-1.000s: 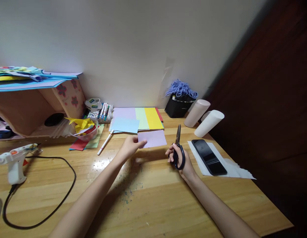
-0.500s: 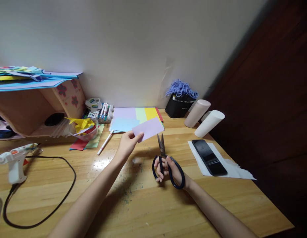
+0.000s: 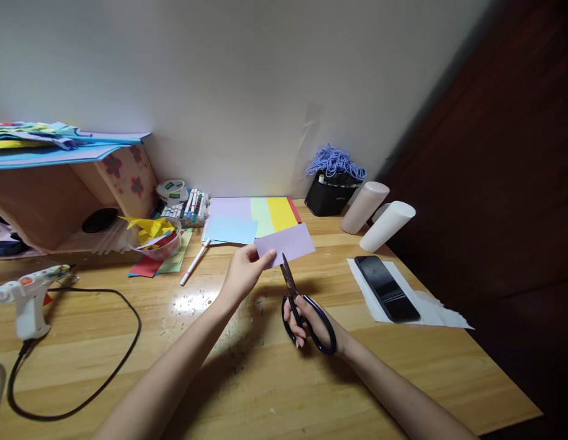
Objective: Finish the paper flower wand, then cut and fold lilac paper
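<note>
A small rectangle of lilac paper is pinched by its left end in my left hand, thumb on top. My right hand grips black-handled scissors, fingers through the loops. The dark blades point up and away, and the paper's lower edge lies between them near the tips. Behind the paper, on the table, lie sheets of lilac, green, yellow and red paper with a light blue sheet over them. A white marker rests left of my left hand.
A glue gun with a looped black cable lies left. A clear bowl of paper scraps stands near a pink box. A phone lies on white paper at right, before two tilted-looking cylinders and a black holder.
My left hand has brought the lilac paper right and slightly down. The scissors have shifted left, tilted left, and narrowed, with their tips now at the paper's lower edge.
</note>
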The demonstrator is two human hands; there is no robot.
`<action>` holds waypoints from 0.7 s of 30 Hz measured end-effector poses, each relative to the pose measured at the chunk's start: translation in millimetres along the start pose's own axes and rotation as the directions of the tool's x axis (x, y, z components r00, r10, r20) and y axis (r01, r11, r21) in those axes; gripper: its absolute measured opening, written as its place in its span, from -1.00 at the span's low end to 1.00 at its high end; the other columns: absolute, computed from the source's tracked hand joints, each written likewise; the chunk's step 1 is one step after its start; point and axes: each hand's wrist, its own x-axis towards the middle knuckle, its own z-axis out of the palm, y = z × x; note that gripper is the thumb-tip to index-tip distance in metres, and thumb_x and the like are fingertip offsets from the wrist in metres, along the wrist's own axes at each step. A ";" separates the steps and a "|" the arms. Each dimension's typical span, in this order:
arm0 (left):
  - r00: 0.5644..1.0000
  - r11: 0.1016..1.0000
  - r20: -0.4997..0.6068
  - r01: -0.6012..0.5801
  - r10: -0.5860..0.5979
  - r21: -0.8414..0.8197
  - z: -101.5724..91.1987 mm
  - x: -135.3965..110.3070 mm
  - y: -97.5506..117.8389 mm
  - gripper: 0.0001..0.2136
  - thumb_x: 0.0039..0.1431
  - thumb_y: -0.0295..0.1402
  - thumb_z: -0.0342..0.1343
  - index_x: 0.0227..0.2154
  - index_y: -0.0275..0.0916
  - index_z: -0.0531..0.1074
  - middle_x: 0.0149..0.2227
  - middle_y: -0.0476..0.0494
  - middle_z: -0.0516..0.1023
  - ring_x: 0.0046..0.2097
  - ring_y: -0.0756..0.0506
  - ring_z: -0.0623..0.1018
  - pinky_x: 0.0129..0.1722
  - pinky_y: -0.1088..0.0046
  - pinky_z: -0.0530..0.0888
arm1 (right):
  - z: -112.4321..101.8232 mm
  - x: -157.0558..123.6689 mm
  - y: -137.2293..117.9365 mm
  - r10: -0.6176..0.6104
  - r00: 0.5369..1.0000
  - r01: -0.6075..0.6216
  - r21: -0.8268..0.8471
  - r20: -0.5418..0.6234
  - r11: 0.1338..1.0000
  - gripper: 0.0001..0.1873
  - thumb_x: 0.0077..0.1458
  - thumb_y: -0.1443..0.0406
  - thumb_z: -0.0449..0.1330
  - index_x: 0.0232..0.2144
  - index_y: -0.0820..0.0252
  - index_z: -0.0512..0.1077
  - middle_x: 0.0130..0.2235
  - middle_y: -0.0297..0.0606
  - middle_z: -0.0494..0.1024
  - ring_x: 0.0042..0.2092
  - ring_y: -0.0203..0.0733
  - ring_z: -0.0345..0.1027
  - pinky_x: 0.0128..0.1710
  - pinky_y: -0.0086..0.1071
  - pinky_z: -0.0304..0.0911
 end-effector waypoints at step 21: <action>1.000 0.998 -0.015 -0.016 0.017 0.057 -5.3 3.5 -3.1 -0.72 -0.13 -0.18 0.19 -0.52 -0.36 0.45 -0.52 -0.07 0.47 -0.46 0.01 0.40 -0.43 0.53 0.32 | -1.5 2.2 4.6 0.023 0.999 -0.022 0.006 -0.023 1.000 -0.46 0.04 -0.15 -0.15 -0.46 0.21 0.24 -0.71 -0.52 0.16 -0.69 -0.40 0.11 -0.62 -0.51 0.10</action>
